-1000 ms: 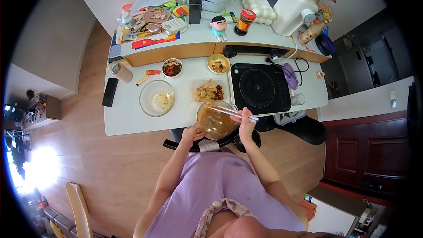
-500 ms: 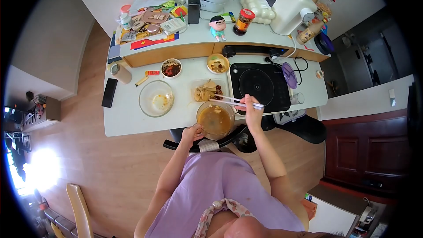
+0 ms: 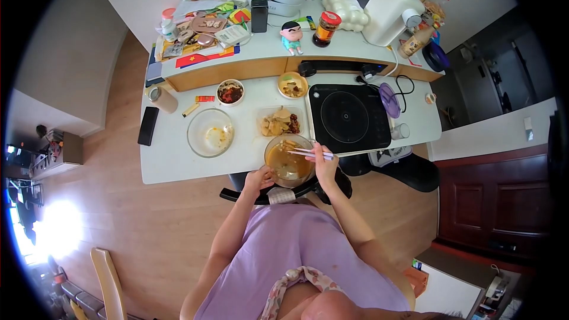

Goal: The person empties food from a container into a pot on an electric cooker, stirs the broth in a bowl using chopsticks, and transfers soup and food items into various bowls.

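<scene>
A clear glass bowl (image 3: 275, 172) of cloudy brown liquid is at the counter's front edge. My left hand (image 3: 259, 179) grips its left rim. In my right hand (image 3: 323, 165), closed at the right rim, is a pair of pale chopsticks (image 3: 303, 152); they point left into the bowl. Light brown pieces of food (image 3: 289, 144) show near the tips; whether the tips pinch any I cannot tell. Just behind the bowl sits a clear container (image 3: 261, 124) with pale slices and dark red pieces.
To the right is a black induction cooktop (image 3: 347, 115). An emptied-looking glass bowl (image 3: 191, 136) with residue stands left, beyond it a dark red sauce bowl (image 3: 230, 92). A yellow bowl (image 3: 293, 85) is at the back. A black phone-like slab (image 3: 147, 125) and a bottle (image 3: 163, 99) lie far left.
My right hand has come down and left, bringing the chopsticks from the container's front edge into the bowl. Food pieces now show at the bowl's back. My left hand keeps its place.
</scene>
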Tool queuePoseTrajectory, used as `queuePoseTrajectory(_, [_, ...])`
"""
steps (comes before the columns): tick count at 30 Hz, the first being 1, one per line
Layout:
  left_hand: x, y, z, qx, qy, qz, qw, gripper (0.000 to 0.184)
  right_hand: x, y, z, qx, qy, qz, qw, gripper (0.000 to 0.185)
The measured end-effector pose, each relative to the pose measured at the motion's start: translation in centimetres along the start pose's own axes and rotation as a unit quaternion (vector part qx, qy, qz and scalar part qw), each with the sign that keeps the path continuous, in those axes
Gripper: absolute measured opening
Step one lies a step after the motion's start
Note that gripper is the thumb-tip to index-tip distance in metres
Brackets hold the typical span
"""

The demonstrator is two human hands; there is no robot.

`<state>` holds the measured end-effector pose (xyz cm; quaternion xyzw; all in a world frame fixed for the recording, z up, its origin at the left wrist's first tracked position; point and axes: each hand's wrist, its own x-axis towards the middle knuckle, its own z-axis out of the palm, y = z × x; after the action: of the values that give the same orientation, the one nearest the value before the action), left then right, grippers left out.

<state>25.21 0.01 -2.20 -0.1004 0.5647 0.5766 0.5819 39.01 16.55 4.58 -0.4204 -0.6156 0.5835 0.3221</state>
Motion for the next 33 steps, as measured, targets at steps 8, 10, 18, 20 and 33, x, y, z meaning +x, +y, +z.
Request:
queuePoseTrajectory(8, [-0.1, 0.0, 0.0, 0.006, 0.002, 0.01, 1.0, 0.031, -0.6, 1.0, -0.6, 0.101, 0.061, 0.006, 0.993, 0.036])
queuePoseTrajectory(10, [-0.2, 0.2, 0.0, 0.005, 0.001, 0.014, 1.0, 0.031, -0.8, 0.4, -0.6, 0.096, 0.065, 0.004, 0.993, 0.037])
queuePoseTrajectory(18, [-0.3, 0.8, 0.1, 0.015, 0.003, 0.008, 1.0, 0.027, -0.7, 0.0, -0.7, 0.118, 0.067, -0.005, 0.991, 0.036])
queuePoseTrajectory(20, [-0.4, 1.0, 0.0, 0.014, 0.003, 0.001, 1.0, 0.028, -0.8, -0.1, -0.9, 0.112, 0.059, -0.008, 0.992, 0.036])
queuePoseTrajectory(33, [-0.7, 4.3, 0.4, 0.019, -0.039, -0.041, 0.998, 0.034, 0.4, -3.1, -0.9, 0.1, 0.051, -0.02, 0.993, 0.036])
